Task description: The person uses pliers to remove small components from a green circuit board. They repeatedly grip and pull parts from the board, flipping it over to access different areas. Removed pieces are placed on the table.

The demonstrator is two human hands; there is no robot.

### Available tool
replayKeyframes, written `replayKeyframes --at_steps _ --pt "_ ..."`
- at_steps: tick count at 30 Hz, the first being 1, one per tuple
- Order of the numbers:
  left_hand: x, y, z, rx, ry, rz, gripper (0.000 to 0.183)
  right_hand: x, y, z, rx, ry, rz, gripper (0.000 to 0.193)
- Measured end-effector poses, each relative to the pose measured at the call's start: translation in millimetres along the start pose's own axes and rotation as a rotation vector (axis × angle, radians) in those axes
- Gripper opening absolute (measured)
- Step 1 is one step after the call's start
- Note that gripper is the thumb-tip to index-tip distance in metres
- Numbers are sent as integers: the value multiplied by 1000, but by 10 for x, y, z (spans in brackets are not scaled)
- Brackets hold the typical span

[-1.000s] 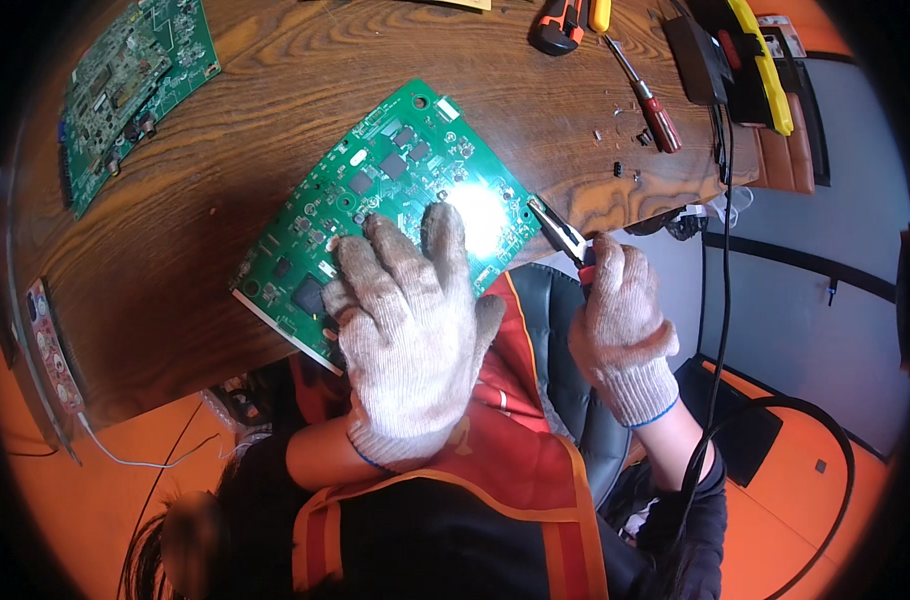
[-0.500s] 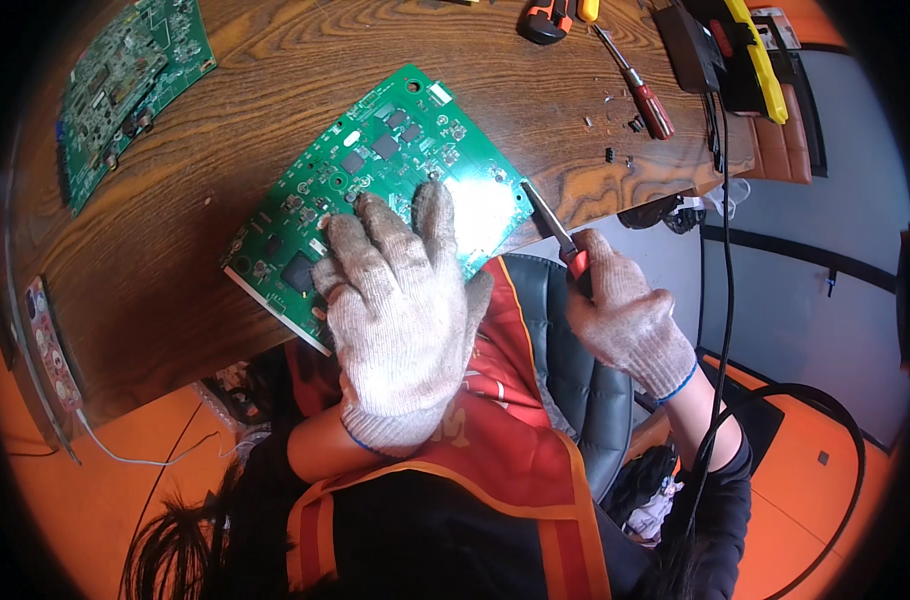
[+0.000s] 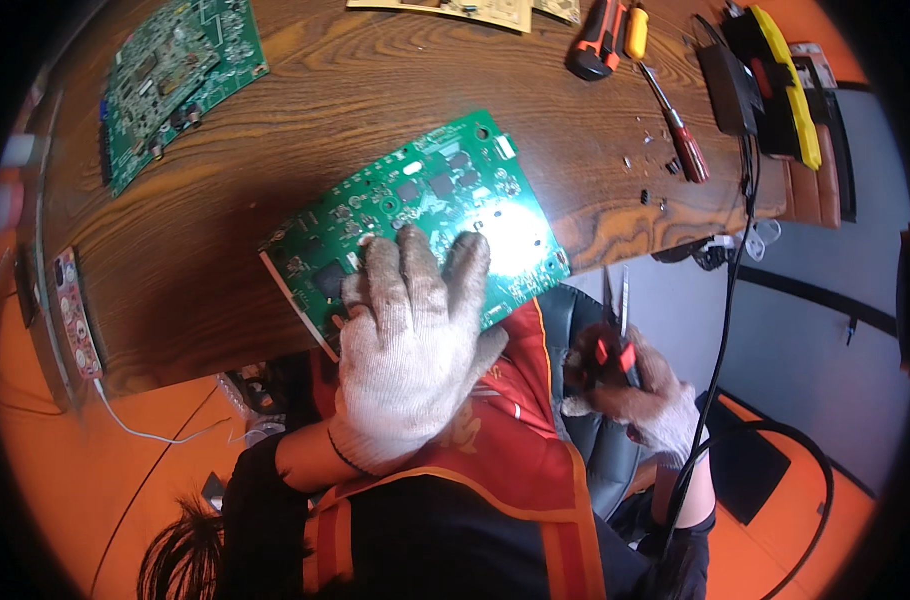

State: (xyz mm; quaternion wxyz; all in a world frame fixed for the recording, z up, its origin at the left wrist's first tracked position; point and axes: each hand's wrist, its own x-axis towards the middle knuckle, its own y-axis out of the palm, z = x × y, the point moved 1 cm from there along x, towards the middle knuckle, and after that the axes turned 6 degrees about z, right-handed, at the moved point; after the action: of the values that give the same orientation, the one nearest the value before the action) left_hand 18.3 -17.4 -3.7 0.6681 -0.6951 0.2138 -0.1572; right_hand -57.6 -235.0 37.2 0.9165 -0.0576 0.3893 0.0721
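Note:
A green circuit board (image 3: 425, 195) lies at the table's front edge, its near corner overhanging; bright glare covers its right part. My left hand (image 3: 405, 330), in a whitish knit glove, rests on it with fingers stretched and spread, pressing its near side. The thumb sticks out past the board's edge. Off the table to the right, my gloved right hand (image 3: 640, 390) grips long-nose pliers (image 3: 616, 335) with red on the handles. The narrow jaws point away from me, a little apart, with nothing visible between them. They are clear of the board.
More green boards (image 3: 165, 80) are stacked far left. At the back right are an orange-black cutter (image 3: 597, 45), a yellow handle (image 3: 636, 33), a red-handled screwdriver (image 3: 687, 150) and small loose parts (image 3: 645, 196). A power strip (image 3: 78, 310) lies left; a black cable (image 3: 723, 340) hangs right.
My right hand has drawn the pliers from the board's right corner toward me, and their jaws have come apart. My left hand still rests on the board. The whole view has shifted.

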Motion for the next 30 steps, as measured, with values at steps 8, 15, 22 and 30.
replayKeyframes --at_steps 8,15,22,30 --pt "-103 -262 357 -558 203 -42 81 89 113 121 483 -80 229 52" --pt "-212 -150 479 -1569 -454 119 54 451 293 199 609 -94 496 56" --pt "-259 -48 428 -2023 -678 62 53 702 418 183 1074 -326 352 60" --pt "-546 426 301 -1014 84 -541 53 1014 733 401 1034 -502 172 55"
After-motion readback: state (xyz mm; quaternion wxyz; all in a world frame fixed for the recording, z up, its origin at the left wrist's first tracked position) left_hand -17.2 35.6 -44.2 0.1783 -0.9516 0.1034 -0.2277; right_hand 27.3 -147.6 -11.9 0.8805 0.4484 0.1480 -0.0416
